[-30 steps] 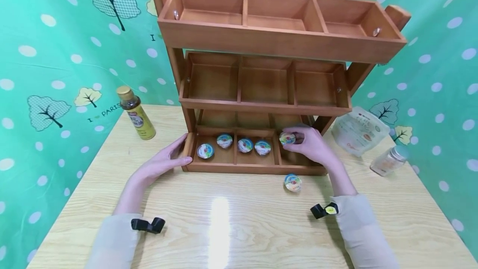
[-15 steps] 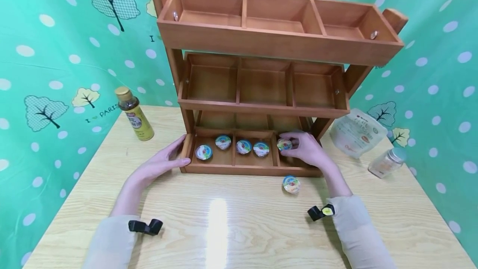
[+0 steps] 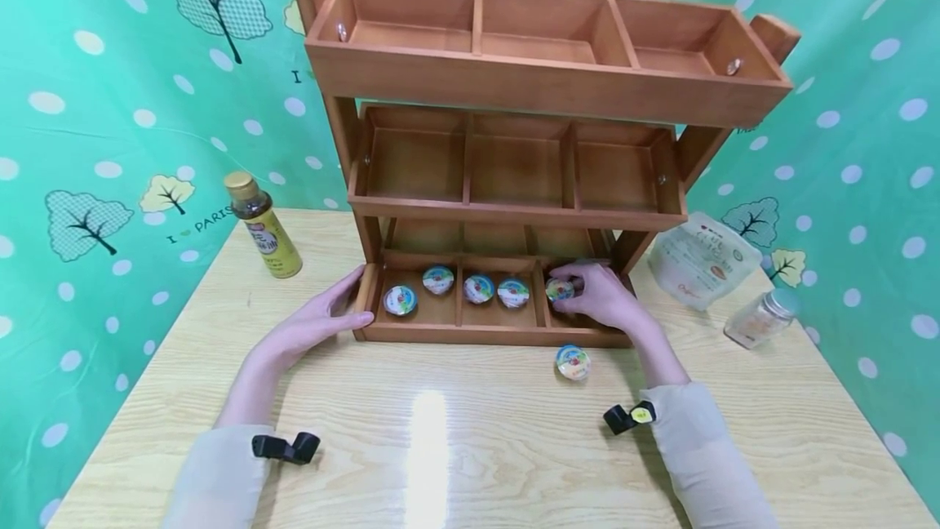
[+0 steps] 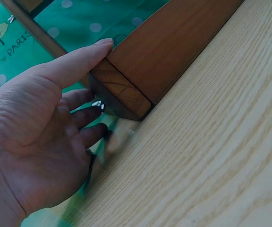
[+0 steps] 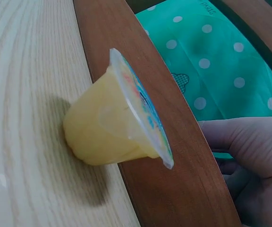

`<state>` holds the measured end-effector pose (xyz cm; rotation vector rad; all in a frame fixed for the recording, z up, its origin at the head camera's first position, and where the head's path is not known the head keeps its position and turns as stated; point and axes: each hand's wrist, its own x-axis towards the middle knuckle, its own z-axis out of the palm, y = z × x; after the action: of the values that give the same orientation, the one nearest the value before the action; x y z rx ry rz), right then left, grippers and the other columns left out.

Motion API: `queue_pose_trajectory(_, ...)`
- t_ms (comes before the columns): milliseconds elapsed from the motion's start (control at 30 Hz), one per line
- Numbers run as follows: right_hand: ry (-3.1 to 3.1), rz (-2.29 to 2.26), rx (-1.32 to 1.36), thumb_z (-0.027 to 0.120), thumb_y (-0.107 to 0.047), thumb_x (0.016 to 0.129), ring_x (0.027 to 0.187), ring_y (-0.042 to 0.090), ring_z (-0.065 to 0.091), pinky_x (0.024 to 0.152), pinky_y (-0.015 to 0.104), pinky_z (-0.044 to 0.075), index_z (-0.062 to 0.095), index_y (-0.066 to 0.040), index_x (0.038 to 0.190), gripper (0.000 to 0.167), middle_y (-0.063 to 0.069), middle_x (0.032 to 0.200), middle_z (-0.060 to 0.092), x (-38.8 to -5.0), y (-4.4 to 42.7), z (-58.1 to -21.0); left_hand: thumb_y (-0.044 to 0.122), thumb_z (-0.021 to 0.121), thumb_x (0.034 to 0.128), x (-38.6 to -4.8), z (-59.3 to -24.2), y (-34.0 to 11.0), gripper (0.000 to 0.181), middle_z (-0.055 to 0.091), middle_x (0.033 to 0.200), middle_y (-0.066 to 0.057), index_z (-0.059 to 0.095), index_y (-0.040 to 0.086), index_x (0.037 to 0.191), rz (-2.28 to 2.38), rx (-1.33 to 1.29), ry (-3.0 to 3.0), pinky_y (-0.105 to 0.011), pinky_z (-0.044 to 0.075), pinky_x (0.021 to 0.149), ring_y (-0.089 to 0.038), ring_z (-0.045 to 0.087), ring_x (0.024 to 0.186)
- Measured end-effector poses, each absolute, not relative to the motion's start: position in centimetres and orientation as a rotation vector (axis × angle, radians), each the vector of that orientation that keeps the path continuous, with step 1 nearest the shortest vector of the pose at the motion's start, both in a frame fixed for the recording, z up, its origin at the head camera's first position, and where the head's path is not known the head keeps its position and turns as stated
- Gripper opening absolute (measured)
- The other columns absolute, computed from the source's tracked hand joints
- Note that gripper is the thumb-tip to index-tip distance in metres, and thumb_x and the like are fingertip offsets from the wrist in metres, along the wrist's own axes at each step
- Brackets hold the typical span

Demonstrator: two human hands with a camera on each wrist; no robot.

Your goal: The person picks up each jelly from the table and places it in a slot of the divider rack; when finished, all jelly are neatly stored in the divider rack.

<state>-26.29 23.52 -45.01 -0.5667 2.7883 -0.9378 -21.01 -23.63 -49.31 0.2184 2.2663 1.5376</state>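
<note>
A brown three-tier wooden rack (image 3: 547,88) stands on the table. My left hand (image 3: 319,321) holds its lower left end, thumb at the front corner and fingers along the outer side. My right hand (image 3: 598,294) pinches a small jelly cup (image 3: 560,290) in the right compartment of the bottom tier. The left compartment has two jelly cups, one nearer the front (image 3: 400,300) and one behind (image 3: 438,279). Two more, a left one (image 3: 479,289) and a right one (image 3: 513,293), sit in the middle compartment. A yellow jelly cup (image 5: 107,118) lies tilted before the rack.
A yellow-labelled bottle (image 3: 268,231) with a gold cap stands at left. To the right are a whitish pouch (image 3: 705,260) and a clear jar (image 3: 761,318) with a grey-green lid. A patterned green cloth (image 3: 139,96) hangs behind the table (image 3: 352,431).
My right hand has lowered the jelly cup slightly toward the front within the right compartment. The left hand keeps its place on the rack; the whole view has shifted a little.
</note>
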Motion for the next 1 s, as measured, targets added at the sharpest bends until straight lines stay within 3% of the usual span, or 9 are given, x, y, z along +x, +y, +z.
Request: queue_pose_trajectory(1000, 2.785, -0.883, -0.689, 0.078, -0.009, 0.089, 0.11, 0.03, 0.07, 0.091, 0.047, 0.06, 0.069, -0.005, 0.132, 0.044, 0.018, 0.129, 0.072, -26.23, 23.29, -45.0, 0.036, 0.064, 0.1015, -20.96, -49.3, -23.48, 0.088, -0.002, 0.176, -0.004, 0.005, 0.036, 0.166, 1.54, 0.203, 2.26, -0.066, 0.003, 0.129, -0.035, -0.006, 0.163)
